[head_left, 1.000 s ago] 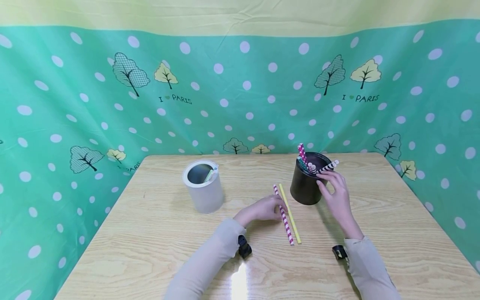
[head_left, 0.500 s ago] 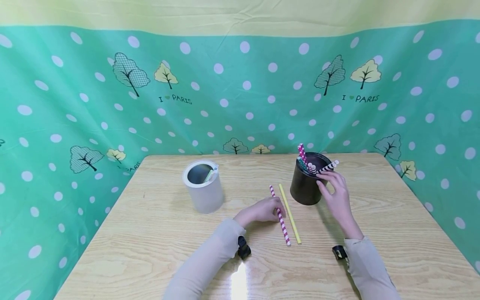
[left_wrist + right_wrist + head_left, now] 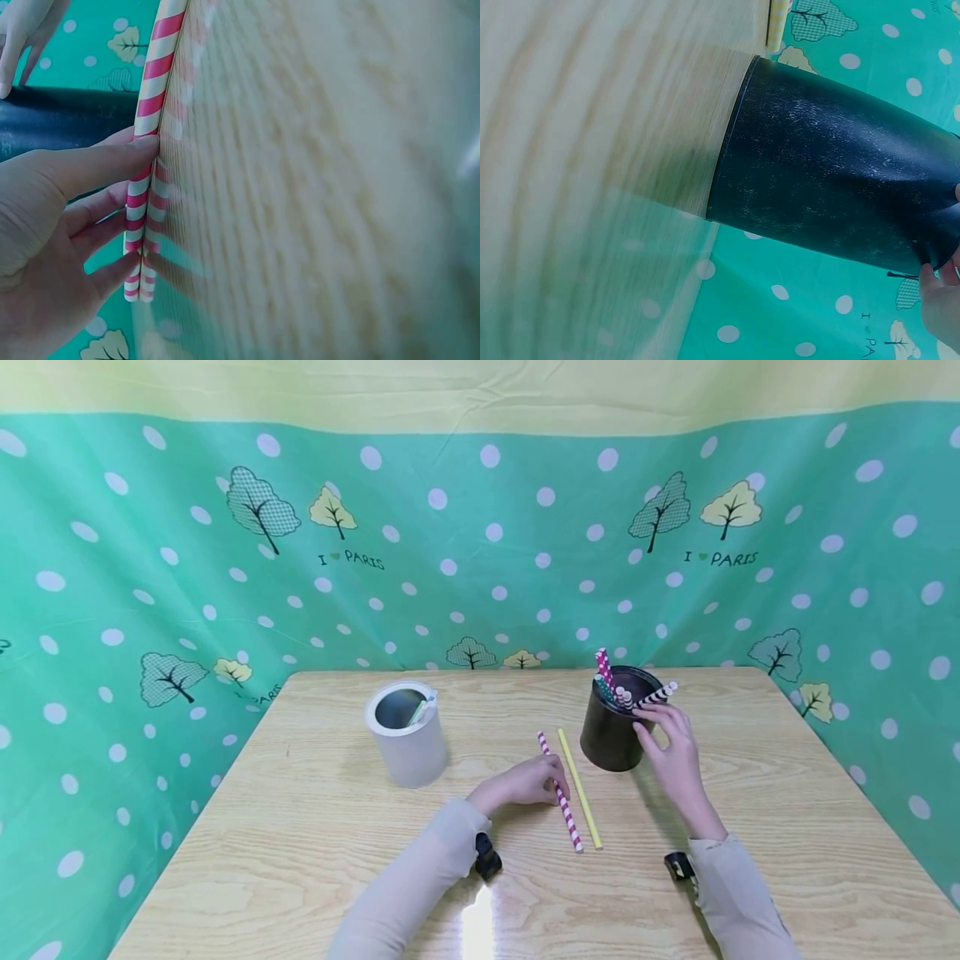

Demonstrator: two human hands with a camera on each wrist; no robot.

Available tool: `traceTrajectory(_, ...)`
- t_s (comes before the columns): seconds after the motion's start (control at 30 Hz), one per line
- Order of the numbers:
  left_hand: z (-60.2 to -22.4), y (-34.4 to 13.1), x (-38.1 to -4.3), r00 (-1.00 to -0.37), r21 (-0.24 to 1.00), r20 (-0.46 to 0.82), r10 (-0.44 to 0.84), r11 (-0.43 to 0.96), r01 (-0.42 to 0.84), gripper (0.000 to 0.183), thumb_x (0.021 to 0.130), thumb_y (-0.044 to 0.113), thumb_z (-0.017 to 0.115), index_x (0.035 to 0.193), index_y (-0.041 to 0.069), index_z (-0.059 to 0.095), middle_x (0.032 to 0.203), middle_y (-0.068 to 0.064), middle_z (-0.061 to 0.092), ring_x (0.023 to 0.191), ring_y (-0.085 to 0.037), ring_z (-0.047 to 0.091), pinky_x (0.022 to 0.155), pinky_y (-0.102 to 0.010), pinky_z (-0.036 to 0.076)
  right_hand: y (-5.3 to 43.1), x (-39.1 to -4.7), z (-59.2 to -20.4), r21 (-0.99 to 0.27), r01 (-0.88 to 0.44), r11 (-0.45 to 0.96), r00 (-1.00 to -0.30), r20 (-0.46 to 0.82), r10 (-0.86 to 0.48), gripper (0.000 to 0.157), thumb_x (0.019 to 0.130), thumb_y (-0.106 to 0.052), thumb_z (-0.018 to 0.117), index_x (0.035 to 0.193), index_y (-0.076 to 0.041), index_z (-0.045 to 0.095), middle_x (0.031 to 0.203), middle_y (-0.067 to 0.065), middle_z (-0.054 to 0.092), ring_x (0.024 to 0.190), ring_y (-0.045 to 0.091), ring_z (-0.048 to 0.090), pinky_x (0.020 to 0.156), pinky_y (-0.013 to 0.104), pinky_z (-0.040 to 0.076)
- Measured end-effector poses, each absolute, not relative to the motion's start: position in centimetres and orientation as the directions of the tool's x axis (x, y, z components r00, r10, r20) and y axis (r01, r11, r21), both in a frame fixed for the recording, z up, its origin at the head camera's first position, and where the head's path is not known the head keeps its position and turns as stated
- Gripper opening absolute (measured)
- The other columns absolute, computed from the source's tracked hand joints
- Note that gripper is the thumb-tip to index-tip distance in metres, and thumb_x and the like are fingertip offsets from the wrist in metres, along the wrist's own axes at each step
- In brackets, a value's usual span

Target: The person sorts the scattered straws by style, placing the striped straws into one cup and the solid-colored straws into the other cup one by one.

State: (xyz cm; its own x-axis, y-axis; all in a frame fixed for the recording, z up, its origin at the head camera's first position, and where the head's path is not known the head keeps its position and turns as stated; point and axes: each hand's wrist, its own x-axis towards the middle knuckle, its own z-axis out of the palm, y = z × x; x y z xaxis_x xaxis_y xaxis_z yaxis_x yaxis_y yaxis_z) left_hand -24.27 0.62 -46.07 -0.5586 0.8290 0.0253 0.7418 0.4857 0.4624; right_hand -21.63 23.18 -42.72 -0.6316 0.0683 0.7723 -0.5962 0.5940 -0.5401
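Observation:
Low at the table's middle, my left hand (image 3: 525, 779) pinches a pink-and-white striped paper straw (image 3: 570, 822) between thumb and fingertips. In the left wrist view the striped straw (image 3: 156, 67) lies right along the tabletop. A yellow paper straw (image 3: 581, 793) lies just to its right. My right hand (image 3: 673, 747) holds the upper side of a black can (image 3: 611, 739), fingertips at the rim and thumb on the outer wall. Several patterned straws (image 3: 604, 667) stick out of that can. Part of the can (image 3: 832, 165) fills the right wrist view, with fingers at its rim end.
A white can (image 3: 411, 756) with a few pale straws inside stands on the left of the wooden table (image 3: 300, 827). Behind the table hangs a green dotted curtain (image 3: 465, 560).
The striped straw has slid a little left, away from the yellow straw, with my left hand. My right hand and both cans have stayed in place.

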Motion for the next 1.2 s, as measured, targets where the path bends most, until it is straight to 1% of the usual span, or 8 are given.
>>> traceTrajectory(0.2,-46.30,0.68,-24.37,-0.571,0.459,0.022,0.821,0.499,0.735,0.012,0.073,0.007,0.070,0.084,0.013,0.069,0.088,0.001,0.051,0.080,-0.006,0.044,0.072,-0.011,0.035,23.22,-21.59,-42.72,-0.541,-0.589,0.600,-0.636,0.769,0.069,0.021,0.072,0.010,0.065,0.092,0.005,0.064,0.101,0.019,0.057,0.101,0.032,0.045,0.094,0.018,0.029)
traceTrajectory(0.4,-46.23,0.67,-24.34,-0.571,0.445,0.018,0.821,0.505,0.739,0.012,0.074,0.011,0.070,0.085,0.014,0.069,0.088,0.001,0.052,0.080,-0.007,0.045,0.071,-0.011,0.034,23.21,-21.50,-42.68,-0.547,-0.586,0.597,-0.642,0.763,0.069,0.020,0.072,0.010,0.065,0.092,0.005,0.064,0.101,0.019,0.057,0.100,0.035,0.045,0.093,0.017,0.030)
traceTrajectory(0.57,-46.33,0.68,-24.39,-0.566,0.414,0.036,0.824,0.503,0.758,0.012,0.073,0.014,0.071,0.084,0.016,0.068,0.086,0.003,0.053,0.080,-0.007,0.046,0.071,-0.012,0.034,23.22,-21.48,-42.67,-0.550,-0.580,0.601,-0.646,0.760,0.072,0.020,0.073,0.010,0.065,0.092,0.005,0.064,0.101,0.019,0.057,0.101,0.033,0.045,0.093,0.017,0.029)
traceTrajectory(0.7,-46.24,0.65,-24.36,-0.586,0.402,0.050,0.809,0.521,0.753,0.012,0.072,0.017,0.072,0.083,0.017,0.067,0.086,0.004,0.053,0.081,-0.006,0.046,0.073,-0.012,0.035,23.20,-21.50,-42.70,-0.545,-0.585,0.600,-0.641,0.765,0.070,0.020,0.072,0.010,0.064,0.092,0.004,0.064,0.102,0.019,0.057,0.101,0.031,0.045,0.094,0.018,0.029)
traceTrajectory(0.83,-46.07,0.58,-24.28,-0.613,0.438,0.080,0.786,0.525,0.730,0.013,0.072,0.015,0.072,0.084,0.016,0.066,0.085,0.004,0.054,0.080,-0.006,0.048,0.072,-0.012,0.037,23.22,-21.53,-42.74,-0.541,-0.587,0.602,-0.637,0.768,0.069,0.020,0.072,0.010,0.065,0.092,0.004,0.064,0.102,0.019,0.057,0.102,0.027,0.045,0.094,0.018,0.029)
traceTrajectory(0.93,-45.94,0.50,-24.27,-0.620,0.472,0.112,0.776,0.508,0.721,0.013,0.073,0.012,0.071,0.085,0.014,0.066,0.086,0.002,0.055,0.080,-0.007,0.049,0.071,-0.011,0.038,23.24,-21.53,-42.75,-0.542,-0.585,0.604,-0.638,0.767,0.071,0.020,0.073,0.010,0.064,0.092,0.004,0.064,0.102,0.018,0.057,0.102,0.025,0.045,0.094,0.018,0.029)
traceTrajectory(1.03,-45.81,0.39,-24.26,-0.631,0.496,0.135,0.764,0.499,0.711,0.014,0.074,0.012,0.070,0.087,0.013,0.066,0.088,0.002,0.055,0.082,-0.009,0.050,0.073,-0.012,0.039,23.22,-21.51,-42.72,-0.543,-0.582,0.604,-0.640,0.765,0.071,0.020,0.073,0.009,0.064,0.092,0.004,0.064,0.102,0.018,0.057,0.102,0.025,0.045,0.094,0.018,0.029)
traceTrajectory(1.2,-45.50,0.22,-24.15,-0.666,0.525,0.153,0.730,0.511,0.681,0.015,0.076,0.013,0.069,0.091,0.012,0.067,0.093,0.001,0.056,0.088,-0.010,0.052,0.079,-0.014,0.040,23.21,-21.50,-42.70,-0.543,-0.580,0.607,-0.642,0.763,0.069,0.020,0.073,0.009,0.064,0.092,0.004,0.064,0.102,0.018,0.057,0.102,0.026,0.045,0.094,0.018,0.029)
